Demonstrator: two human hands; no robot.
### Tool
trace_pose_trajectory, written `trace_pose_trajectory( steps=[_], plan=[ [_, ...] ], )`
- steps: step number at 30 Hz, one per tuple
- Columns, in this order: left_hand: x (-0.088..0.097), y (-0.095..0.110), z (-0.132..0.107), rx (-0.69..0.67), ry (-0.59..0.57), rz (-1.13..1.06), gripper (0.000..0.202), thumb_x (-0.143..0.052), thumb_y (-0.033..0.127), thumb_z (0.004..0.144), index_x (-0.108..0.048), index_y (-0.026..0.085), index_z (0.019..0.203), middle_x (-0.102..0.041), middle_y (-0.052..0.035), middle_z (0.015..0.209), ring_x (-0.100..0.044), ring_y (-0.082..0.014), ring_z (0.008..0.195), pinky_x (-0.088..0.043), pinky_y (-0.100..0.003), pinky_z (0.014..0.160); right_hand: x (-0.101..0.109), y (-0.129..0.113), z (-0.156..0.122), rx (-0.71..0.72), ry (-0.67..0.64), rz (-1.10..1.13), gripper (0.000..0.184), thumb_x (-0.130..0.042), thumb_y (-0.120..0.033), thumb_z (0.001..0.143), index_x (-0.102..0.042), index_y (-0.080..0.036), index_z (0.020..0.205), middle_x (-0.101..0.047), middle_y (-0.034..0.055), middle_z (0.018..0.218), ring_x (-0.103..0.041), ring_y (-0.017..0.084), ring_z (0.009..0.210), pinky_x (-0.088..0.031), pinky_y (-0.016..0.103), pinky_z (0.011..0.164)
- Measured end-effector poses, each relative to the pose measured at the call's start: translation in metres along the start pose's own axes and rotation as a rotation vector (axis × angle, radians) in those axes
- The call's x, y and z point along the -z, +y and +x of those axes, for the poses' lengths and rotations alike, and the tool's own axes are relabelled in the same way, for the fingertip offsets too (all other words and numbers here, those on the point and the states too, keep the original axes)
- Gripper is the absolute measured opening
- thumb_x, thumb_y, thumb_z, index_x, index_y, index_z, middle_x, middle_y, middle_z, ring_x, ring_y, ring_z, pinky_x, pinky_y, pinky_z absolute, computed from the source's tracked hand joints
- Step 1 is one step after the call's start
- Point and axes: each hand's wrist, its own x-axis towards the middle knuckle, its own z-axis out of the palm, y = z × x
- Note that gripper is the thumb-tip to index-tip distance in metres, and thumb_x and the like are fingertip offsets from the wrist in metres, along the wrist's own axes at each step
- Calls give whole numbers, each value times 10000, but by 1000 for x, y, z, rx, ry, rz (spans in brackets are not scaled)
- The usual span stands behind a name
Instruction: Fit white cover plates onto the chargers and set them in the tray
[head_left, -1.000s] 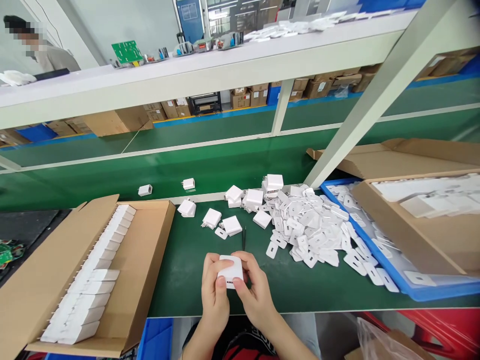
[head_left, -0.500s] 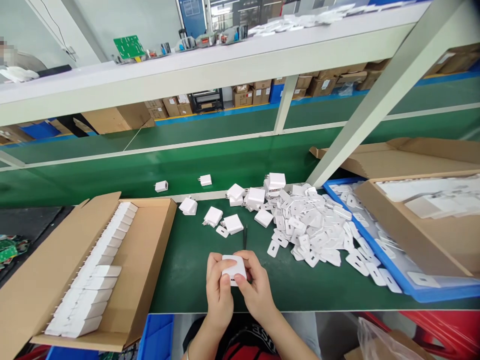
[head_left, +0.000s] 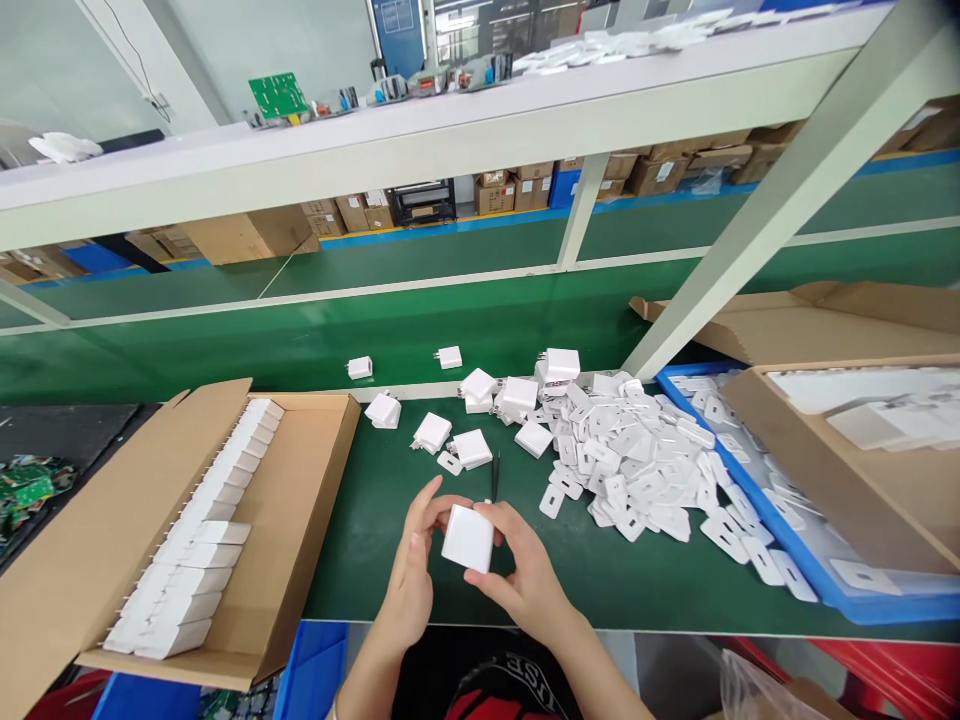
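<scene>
A white plug-in charger housing (head_left: pixel 468 540) is pinched between the thumb and fingers of my right hand (head_left: pixel 525 575), its broad smooth face turned up. On its left, my left hand (head_left: pixel 414 570) has its fingers apart, the fingertips close to the housing's upper left edge; whether they touch it I cannot tell. Just beyond my hands lies a pair of dark tweezers (head_left: pixel 495 478). More white chargers (head_left: pixel 471 449) are scattered ahead on the green bench, beside a big heap of flat white cover plates (head_left: pixel 630 450) with slots.
An open cardboard box (head_left: pixel 315 520) at left holds a row of chargers (head_left: pixel 199 560). At right stands a blue tray (head_left: pixel 847 600) of plates, with another cardboard box (head_left: pixel 847 470) over it. A slanted post (head_left: pixel 757 200) and shelf (head_left: pixel 420 130) cross above the green conveyor belt (head_left: pixel 225 345).
Both hands were pressing the charger; now my left hand has come off it with opened fingers, and the right holds it turned. Two chargers on the belt have shifted right.
</scene>
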Motion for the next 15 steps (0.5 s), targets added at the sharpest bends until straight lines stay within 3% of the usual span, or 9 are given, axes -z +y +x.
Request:
trace_pose_trajectory(
  steps=[5, 10, 12, 15],
  plan=[
    [7, 28, 7, 23, -117, 429, 461, -639, 383, 998, -554, 292, 1443, -577, -116, 1469, -572, -297, 1313, -448, -465, 1124, -7, 4, 4, 196, -24, -135, 600, -691, -252, 986, -485, -384, 1534, -648, 87, 1193, -649, 259, 1032, -589, 404, 868],
    [12, 32, 8, 45, 1, 505, 494, -699, 283, 904, -521, 245, 1363, -654, -100, 1278, -670, -250, 1134, -547, -406, 993, -19, 1, 6, 186, -77, -135, 701, -654, -171, 977, -371, -383, 1583, -590, 117, 1349, -645, 265, 1116, -587, 444, 933],
    [28, 33, 12, 27, 86, 548, 469, -695, 303, 895, -522, 230, 1324, -663, -83, 1189, -695, -232, 1041, -575, -366, 916, -21, -1, 6, 138, -95, -102, 741, -678, -205, 970, -323, -363, 1600, -559, 133, 1382, -656, 246, 1051, -586, 458, 948],
    [74, 37, 28, 1, 266, 865, 325, -610, 385, 967, -552, 214, 1237, -681, -80, 1133, -712, -227, 990, -587, -334, 854, -19, 1, 6, 60, -66, -95, 653, -640, -224, 996, -356, -331, 1574, -598, 92, 1168, -656, 230, 978, -583, 453, 945]
  ],
)
